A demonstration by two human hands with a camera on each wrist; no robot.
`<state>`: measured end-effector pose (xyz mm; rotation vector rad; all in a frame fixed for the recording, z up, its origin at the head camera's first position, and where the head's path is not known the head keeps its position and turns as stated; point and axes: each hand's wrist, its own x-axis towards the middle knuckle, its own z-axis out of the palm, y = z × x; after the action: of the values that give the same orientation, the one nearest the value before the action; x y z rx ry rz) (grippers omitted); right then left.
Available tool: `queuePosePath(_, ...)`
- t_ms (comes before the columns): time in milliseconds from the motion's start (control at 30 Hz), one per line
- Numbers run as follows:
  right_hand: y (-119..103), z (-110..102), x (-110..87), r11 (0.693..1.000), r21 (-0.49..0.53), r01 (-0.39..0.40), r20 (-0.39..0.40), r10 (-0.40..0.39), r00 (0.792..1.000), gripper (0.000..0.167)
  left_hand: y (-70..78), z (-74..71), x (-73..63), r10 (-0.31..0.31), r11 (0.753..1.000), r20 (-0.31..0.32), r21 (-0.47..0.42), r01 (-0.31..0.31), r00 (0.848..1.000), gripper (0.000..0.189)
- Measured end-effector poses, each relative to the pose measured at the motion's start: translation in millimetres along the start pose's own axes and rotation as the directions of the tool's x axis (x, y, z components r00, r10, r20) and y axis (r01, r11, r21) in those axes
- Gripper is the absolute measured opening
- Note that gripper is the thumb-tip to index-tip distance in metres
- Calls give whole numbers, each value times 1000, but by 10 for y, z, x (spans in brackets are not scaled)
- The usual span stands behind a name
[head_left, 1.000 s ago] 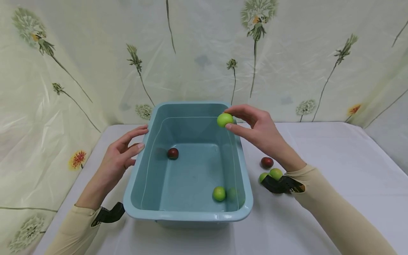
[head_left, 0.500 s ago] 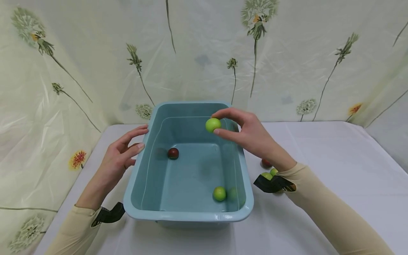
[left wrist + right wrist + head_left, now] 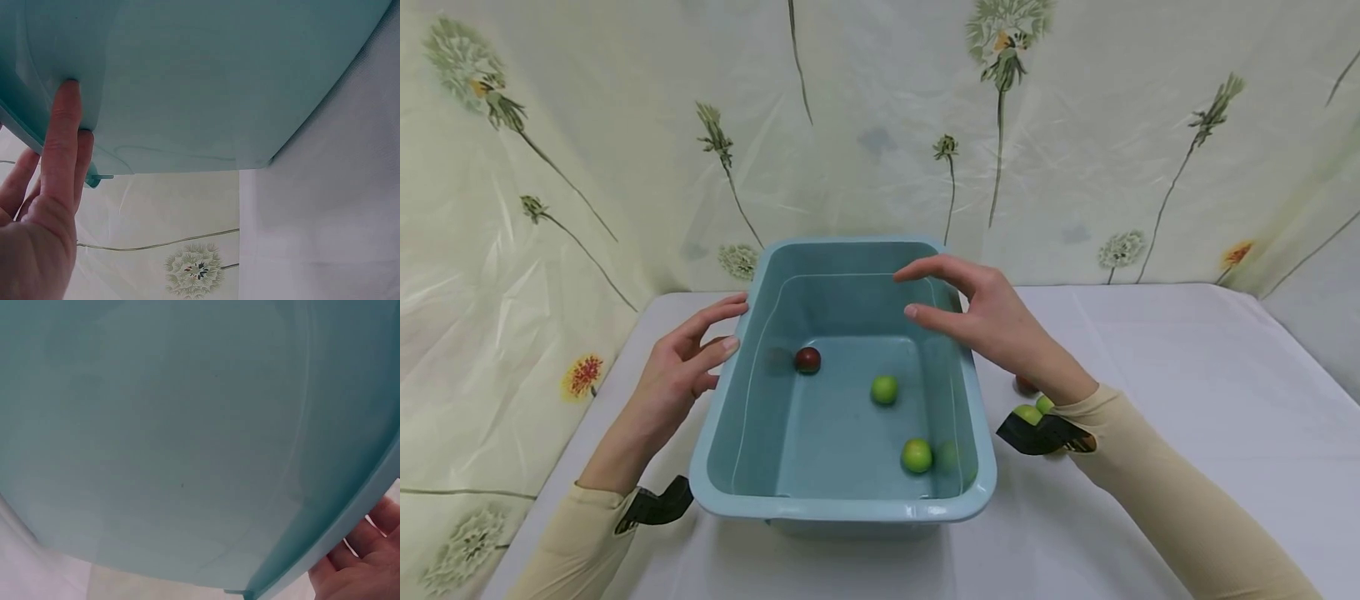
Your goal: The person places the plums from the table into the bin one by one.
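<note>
A blue plastic tub (image 3: 844,509) stands on the table in the head view. My left hand (image 3: 673,375) touches its left rim, fingers fairly straight; the left wrist view has a finger (image 3: 62,137) lying along the outer wall. Over the right rim reaches my right hand (image 3: 981,312), thumb and index finger spread with nothing between them. Inside the tub, a small round green fruit (image 3: 884,389) lies near the middle of the floor. Another green fruit (image 3: 917,456) is at the near right, and a dark red fruit (image 3: 807,360) lies near the left wall.
Right of the tub, several fruits lie on the white-covered table (image 3: 1180,392), partly hidden by my right forearm. Among them are a red one (image 3: 1026,385) and a green one (image 3: 1028,413). A flower-printed sheet (image 3: 850,183) hangs behind the table.
My right hand has moved left over the tub and let go of the green fruit, which is now on the tub floor. The left hand has stayed at the rim.
</note>
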<state>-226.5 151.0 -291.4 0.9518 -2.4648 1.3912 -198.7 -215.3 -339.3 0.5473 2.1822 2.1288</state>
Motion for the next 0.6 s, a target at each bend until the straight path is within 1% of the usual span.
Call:
queuePosePath(200, 30, -50, -63, 999, 18, -34, -22, 34, 999, 33, 4, 4, 3, -4, 1000, -3, -6, 3, 1000, 39)
queuePosePath(433, 66, -117, -107, 1000, 19, -20, -50, 21, 999, 33, 1, 5, 2, -7, 1000, -6, 5, 7, 1000, 39)
queuePosePath(600, 82, -160, -142, 1000, 17, -26, -69, 27, 997, 35, 4, 9, 2, -7, 1000, -7, 6, 7, 1000, 39)
